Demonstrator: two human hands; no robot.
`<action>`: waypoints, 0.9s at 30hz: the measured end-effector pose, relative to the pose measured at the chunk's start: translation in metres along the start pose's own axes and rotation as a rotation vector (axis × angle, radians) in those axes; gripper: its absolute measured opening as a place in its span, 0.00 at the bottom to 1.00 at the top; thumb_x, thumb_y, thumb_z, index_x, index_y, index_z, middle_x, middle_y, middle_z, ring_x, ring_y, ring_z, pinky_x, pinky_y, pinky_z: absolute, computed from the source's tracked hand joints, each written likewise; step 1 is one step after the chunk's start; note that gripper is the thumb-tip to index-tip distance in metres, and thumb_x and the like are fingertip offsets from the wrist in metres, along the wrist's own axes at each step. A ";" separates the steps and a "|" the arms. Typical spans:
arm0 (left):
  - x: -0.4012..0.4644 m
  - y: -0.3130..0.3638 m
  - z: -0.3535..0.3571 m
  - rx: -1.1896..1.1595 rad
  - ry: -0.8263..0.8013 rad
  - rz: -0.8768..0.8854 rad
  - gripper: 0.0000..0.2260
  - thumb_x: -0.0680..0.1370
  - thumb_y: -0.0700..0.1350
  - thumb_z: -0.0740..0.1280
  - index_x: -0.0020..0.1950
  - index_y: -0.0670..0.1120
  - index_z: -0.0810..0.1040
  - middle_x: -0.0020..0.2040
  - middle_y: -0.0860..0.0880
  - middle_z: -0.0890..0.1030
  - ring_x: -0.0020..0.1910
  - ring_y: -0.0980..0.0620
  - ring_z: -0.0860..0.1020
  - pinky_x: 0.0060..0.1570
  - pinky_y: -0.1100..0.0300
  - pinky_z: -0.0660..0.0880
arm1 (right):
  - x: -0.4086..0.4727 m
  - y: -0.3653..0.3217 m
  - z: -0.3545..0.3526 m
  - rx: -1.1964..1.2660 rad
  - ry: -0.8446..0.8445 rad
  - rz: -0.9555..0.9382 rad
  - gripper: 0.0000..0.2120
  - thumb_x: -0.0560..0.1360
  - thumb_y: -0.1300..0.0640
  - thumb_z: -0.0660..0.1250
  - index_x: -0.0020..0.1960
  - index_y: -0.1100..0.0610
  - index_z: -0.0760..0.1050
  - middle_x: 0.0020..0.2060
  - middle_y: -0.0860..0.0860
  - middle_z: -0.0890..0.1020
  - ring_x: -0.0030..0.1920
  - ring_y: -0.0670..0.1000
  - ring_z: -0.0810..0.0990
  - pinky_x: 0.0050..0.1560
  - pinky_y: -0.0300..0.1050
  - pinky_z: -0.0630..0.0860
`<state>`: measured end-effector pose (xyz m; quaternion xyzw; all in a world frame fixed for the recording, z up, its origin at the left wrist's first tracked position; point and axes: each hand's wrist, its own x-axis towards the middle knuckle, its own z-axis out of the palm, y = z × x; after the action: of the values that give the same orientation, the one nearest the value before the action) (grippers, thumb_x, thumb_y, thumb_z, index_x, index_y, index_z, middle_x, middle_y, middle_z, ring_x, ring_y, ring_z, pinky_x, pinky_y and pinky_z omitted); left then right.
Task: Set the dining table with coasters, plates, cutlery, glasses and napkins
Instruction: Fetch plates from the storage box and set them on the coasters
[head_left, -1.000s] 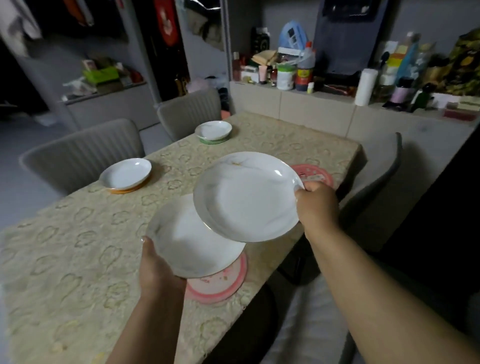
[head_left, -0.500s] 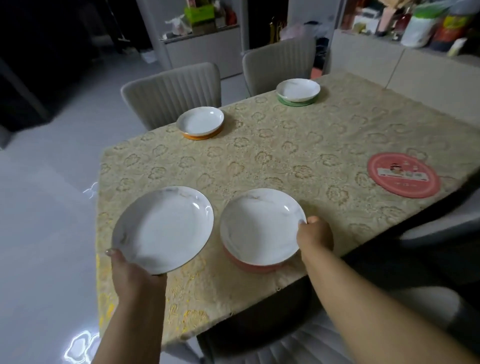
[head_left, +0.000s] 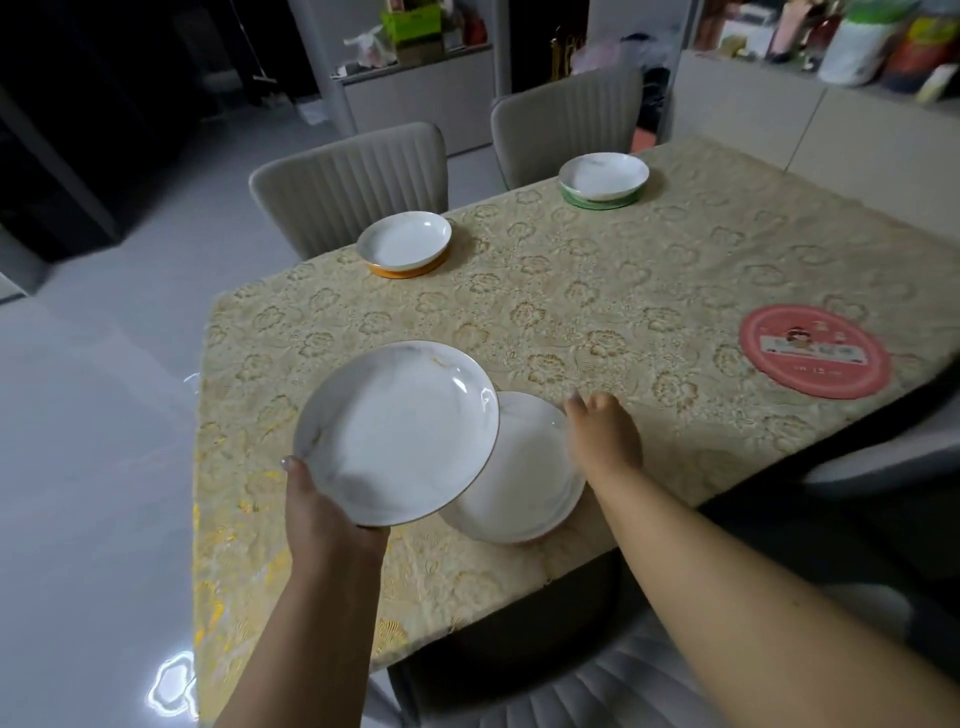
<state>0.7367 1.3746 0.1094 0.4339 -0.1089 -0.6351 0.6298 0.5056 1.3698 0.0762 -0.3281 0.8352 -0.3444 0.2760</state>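
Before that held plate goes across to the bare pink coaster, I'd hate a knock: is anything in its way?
Nothing stands on the tablecloth between them. Only the right hand, open beside the near plate, lies toward the pink coaster; the held plate in the left hand must pass over it.

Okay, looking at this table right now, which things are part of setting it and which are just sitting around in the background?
Part of the job:
held plate in the left hand
near plate, by the right hand
plate on orange coaster
plate on green coaster
bare pink coaster

Lying about:
bottles and jars on the counter
green box on the shelf
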 end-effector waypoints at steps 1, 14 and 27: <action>0.000 -0.005 0.007 0.005 -0.041 -0.021 0.20 0.82 0.60 0.51 0.64 0.53 0.76 0.58 0.51 0.83 0.58 0.46 0.79 0.58 0.46 0.74 | -0.003 -0.012 -0.009 0.149 -0.043 -0.031 0.22 0.79 0.41 0.54 0.50 0.60 0.74 0.42 0.55 0.81 0.42 0.55 0.79 0.42 0.48 0.76; -0.040 -0.101 0.158 0.049 -0.269 -0.298 0.16 0.81 0.56 0.59 0.64 0.51 0.75 0.61 0.48 0.81 0.63 0.45 0.76 0.65 0.46 0.70 | 0.050 0.001 -0.162 0.091 0.126 -0.232 0.13 0.78 0.59 0.58 0.35 0.54 0.72 0.29 0.47 0.74 0.33 0.49 0.74 0.31 0.39 0.66; -0.058 -0.289 0.310 0.577 -0.316 -0.407 0.13 0.82 0.49 0.58 0.64 0.47 0.75 0.54 0.42 0.81 0.49 0.41 0.82 0.50 0.45 0.80 | 0.234 0.105 -0.323 0.071 0.126 0.022 0.16 0.79 0.58 0.56 0.59 0.64 0.76 0.57 0.62 0.79 0.50 0.55 0.76 0.53 0.47 0.72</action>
<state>0.3097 1.3533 0.1211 0.5025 -0.2905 -0.7495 0.3185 0.0979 1.3818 0.1386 -0.2867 0.8418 -0.3907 0.2379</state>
